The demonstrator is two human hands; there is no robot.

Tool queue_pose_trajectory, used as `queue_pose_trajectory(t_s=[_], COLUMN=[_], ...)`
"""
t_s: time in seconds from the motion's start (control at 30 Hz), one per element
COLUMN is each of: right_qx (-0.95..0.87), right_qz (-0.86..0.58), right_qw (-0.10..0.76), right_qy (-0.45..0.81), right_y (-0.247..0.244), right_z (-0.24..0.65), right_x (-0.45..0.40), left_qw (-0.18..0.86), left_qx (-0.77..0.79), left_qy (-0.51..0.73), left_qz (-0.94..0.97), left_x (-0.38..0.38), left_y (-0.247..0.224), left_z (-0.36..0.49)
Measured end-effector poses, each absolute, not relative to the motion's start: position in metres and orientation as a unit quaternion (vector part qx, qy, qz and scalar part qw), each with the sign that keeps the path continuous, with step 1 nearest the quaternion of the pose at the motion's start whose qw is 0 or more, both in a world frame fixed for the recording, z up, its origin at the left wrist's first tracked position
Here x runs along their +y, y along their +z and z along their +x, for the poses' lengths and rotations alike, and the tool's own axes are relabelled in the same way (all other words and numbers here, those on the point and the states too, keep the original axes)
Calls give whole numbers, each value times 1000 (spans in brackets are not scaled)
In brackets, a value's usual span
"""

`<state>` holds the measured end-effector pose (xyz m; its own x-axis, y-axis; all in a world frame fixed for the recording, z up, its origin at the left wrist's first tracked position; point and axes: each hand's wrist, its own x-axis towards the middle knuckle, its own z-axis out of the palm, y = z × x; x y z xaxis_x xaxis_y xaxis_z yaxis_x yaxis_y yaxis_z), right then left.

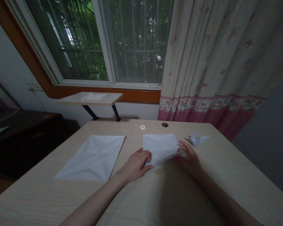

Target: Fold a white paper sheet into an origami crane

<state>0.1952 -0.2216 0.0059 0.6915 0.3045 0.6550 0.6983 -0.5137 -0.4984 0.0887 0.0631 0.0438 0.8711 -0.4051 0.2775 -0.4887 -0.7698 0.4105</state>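
A white sheet of paper (159, 146) with faint crease lines lies on the table in front of me, its near edge lifted and folding over. My left hand (140, 163) grips the lower left corner, thumb and curled fingers closed at the edge. At the right corner my right hand (188, 158) pinches the same sheet; the thumb tip is partly in shadow. Just beyond that hand rests a small folded paper crane (197, 139). To the left, a larger creased paper sheet (94, 158) lies flat and untouched.
The pale wooden table (136, 201) has a raised side shelf (73, 98) at the back left, carrying a crumpled white tissue (95, 96). A round cable hole (164, 125) and a small white ring (142, 127) are near the far edge. Behind hangs a floral curtain (209, 62).
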Motion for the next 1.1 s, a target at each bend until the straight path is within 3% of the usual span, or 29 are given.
queue_pose_trajectory(t_s=[0.27,0.43,0.57,0.83,1.1], right_qx=[-288,-324,-335,-376,-408], right_qz=[-791,-768,-790,-813,-833], right_qw=[365,285,216,155,168], right_qy=[-398,-473,-465,-417,-334], right_y=[12,12,12,10,-3], right_z=[187,181,175,168,173], right_x=[-211,-207,-205,-203,-202], left_qw=[224,209,189,104,97], left_qx=[-247,-253,-255,-271,-277], left_qy=[88,89,90,111,104], left_qz=[939,940,944,950,950], left_x=[59,55,53,46,43], left_y=[50,53,55,48,48], left_z=[86,85,84,81,80])
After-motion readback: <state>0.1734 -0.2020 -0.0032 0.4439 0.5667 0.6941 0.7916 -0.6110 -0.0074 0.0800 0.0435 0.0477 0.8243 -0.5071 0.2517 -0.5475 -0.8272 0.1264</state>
